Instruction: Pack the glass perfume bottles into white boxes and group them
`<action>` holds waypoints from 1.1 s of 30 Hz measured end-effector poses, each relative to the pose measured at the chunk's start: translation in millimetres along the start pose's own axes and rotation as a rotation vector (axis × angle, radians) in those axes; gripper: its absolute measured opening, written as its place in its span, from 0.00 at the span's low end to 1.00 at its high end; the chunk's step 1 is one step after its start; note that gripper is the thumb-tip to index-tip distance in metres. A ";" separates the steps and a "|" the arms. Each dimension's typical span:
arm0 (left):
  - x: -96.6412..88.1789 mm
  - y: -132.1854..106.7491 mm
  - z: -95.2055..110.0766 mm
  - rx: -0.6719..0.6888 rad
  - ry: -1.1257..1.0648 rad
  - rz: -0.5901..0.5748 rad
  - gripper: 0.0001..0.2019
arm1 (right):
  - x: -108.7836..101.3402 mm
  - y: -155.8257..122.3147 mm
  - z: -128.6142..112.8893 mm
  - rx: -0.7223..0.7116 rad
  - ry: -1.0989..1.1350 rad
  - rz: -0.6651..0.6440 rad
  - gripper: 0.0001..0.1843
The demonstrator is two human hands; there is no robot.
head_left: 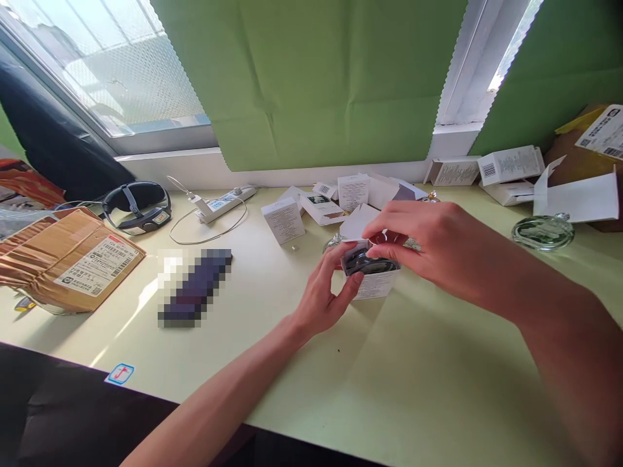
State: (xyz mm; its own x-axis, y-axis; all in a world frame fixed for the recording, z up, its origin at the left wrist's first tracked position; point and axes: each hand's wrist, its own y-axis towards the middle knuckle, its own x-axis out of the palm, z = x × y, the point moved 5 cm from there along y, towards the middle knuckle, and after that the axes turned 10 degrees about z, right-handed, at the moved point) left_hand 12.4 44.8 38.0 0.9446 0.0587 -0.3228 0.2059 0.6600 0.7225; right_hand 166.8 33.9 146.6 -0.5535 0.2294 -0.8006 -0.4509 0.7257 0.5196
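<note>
My left hand [324, 295] is closed around the left side of an opened white carton [374, 287], its thumb at the front edge and its fingers along the far side. Inside the carton sits a shiny, dark-looking glass bottle [372, 264], partly hidden by the walls and my fingers. Above it, my right hand [413, 237] has thumb and forefinger pinched at the bottle's clear, round top. The raised lid flap [357, 222] stands behind. Another glass piece [333, 242] shows just beyond my left fingers.
Several white cartons [283, 219] lie behind my hands. A flat round glass bottle [542, 232] and more boxes [511, 165] are on the right. Leftward are a pixelated dark object [197, 288], a power strip [226, 204], a black headband device [137, 207] and a brown parcel [78, 263].
</note>
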 end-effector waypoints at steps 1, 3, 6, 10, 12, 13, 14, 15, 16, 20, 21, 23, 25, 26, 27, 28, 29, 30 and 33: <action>0.1 0.0 0.0 0.001 0.003 0.000 0.23 | 0.1 0.0 -0.3 -0.001 -0.006 0.000 0.06; 0.1 0.0 0.4 0.007 0.006 0.001 0.23 | 0.3 0.2 -1.5 -0.002 -0.013 -0.007 0.06; 0.1 0.1 0.6 0.016 0.008 0.000 0.23 | 1.2 1.2 -4.1 0.007 -0.030 -0.008 0.06; 0.2 0.2 -0.6 0.008 0.000 0.004 0.23 | 4.5 3.9 -6.9 0.041 -0.032 0.023 0.07; 0.1 0.3 -0.9 0.008 -0.013 0.009 0.23 | 6.8 4.7 -6.4 0.085 -0.012 0.034 0.07; 0.1 0.4 -0.8 0.010 -0.017 0.011 0.23 | 7.7 4.8 -6.1 0.105 -0.004 0.033 0.07; 0.1 0.5 -0.6 0.014 -0.019 0.011 0.23 | 8.5 4.7 -6.0 0.119 -0.003 0.031 0.07; 0.2 0.5 -0.4 0.018 -0.019 0.009 0.24 | 8.9 4.5 -6.2 0.126 -0.008 0.028 0.07; 0.2 0.5 -0.1 0.021 -0.019 0.008 0.24 | 9.4 4.2 -6.7 0.128 -0.018 0.021 0.07; 0.4 0.5 0.0 0.027 -0.027 0.002 0.25 | 12.1 3.3 -8.9 0.132 -0.072 -0.001 0.07; 0.3 0.5 -0.2 0.027 -0.028 0.003 0.25 | 13.5 3.3 -9.5 0.137 -0.083 -0.006 0.07; 0.2 0.5 -0.3 0.029 -0.026 0.005 0.25 | 16.5 3.2 -10.4 0.156 -0.108 -0.006 0.06; 0.3 0.6 0.0 0.035 -0.023 0.007 0.25 | 19.2 2.6 -10.2 0.193 -0.150 0.001 0.05; 0.3 0.7 0.2 0.039 -0.020 0.009 0.24 | 20.1 2.0 -9.9 0.214 -0.174 0.007 0.05; 0.2 0.7 0.4 0.042 -0.017 0.011 0.24 | 21.1 1.4 -9.7 0.231 -0.194 0.009 0.05; 0.2 0.7 0.6 0.046 -0.015 0.012 0.24 | 22.0 0.7 -9.7 0.244 -0.209 0.008 0.05; 0.3 0.7 0.7 0.049 -0.013 0.012 0.24 | 22.9 0.1 -10.0 0.251 -0.220 0.005 0.05; 0.4 0.5 0.9 0.054 -0.011 0.013 0.24 | 23.6 -0.4 -10.4 0.254 -0.230 0.001 0.06; 0.5 -0.1 0.8 0.064 -0.005 0.012 0.24 | 25.3 -1.0 -11.7 0.268 -0.269 -0.027 0.06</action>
State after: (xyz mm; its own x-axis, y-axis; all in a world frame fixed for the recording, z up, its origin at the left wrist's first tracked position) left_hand 13.1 44.2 38.3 0.9484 0.0623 -0.3108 0.2103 0.6101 0.7639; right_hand 145.1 31.4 129.3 -0.3245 0.3443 -0.8810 -0.2439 0.8694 0.4296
